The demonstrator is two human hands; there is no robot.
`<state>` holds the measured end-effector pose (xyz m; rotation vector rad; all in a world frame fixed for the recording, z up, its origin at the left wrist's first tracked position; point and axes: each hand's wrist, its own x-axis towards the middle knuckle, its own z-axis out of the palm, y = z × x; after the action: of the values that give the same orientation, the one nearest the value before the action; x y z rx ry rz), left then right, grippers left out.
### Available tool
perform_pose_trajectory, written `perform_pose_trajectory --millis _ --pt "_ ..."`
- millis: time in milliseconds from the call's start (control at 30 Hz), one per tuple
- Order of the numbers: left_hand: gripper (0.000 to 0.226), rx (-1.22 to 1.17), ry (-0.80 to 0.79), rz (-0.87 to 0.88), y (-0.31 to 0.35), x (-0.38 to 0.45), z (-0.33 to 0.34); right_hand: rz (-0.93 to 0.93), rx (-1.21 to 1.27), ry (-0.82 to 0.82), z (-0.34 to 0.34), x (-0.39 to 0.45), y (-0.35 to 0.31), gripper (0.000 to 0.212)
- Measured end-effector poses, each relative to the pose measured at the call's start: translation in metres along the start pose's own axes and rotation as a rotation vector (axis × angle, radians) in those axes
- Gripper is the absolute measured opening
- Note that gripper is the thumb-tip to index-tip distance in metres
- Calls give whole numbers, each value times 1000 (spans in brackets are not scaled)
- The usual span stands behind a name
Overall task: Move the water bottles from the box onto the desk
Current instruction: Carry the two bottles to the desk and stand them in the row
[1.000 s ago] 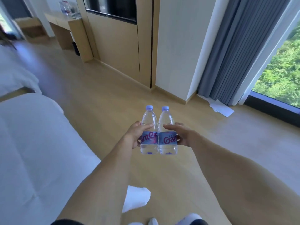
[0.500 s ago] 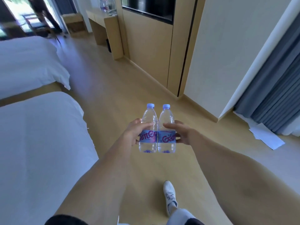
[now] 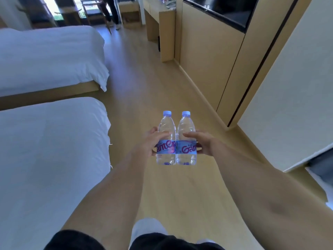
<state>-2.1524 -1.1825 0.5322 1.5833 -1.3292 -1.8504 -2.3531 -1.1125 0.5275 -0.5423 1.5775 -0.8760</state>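
Two clear water bottles with pale blue caps and blue-pink labels stand upright side by side in front of me, above the wooden floor. My left hand (image 3: 150, 142) grips the left bottle (image 3: 166, 127) round its label. My right hand (image 3: 201, 143) grips the right bottle (image 3: 185, 127) the same way. The bottles touch each other. The wooden desk (image 3: 163, 15) stands far ahead at the right wall, with a bottle-like shape on its top. The box is out of view.
Two white beds (image 3: 45, 141) (image 3: 48, 55) line the left side. A wooden wall unit (image 3: 212, 56) and a white panel (image 3: 288, 91) run along the right. A person (image 3: 110, 11) stands by chairs at the far window. A floor corridor (image 3: 140, 83) runs between.
My view has turned left from the curtained window toward the corridor, beds and desk. Both hands keep the same hold on the two bottles.
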Motion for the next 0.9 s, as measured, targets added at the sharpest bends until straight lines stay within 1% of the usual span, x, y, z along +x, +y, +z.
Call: perform_pose_trajectory --millis 67,300,467,600,900 --pt "50 -13 10 5 13 26 -5 -2 -10 -12 0 28 -19 32" --pt "42 -65 18 -2 61 146 -41 -37 -84 -38 14 143 -96 39" --pt "45 -104 4 -44 116 248 -87 -14 -102 -26 35 239 -172 43" --pt "39 -102 12 -47 167 320 -126 2 -97 -19 53 306 -231 46" --pt "54 -76 20 -28 256 439 -174 -1 -103 -47 73 431 -329 43"
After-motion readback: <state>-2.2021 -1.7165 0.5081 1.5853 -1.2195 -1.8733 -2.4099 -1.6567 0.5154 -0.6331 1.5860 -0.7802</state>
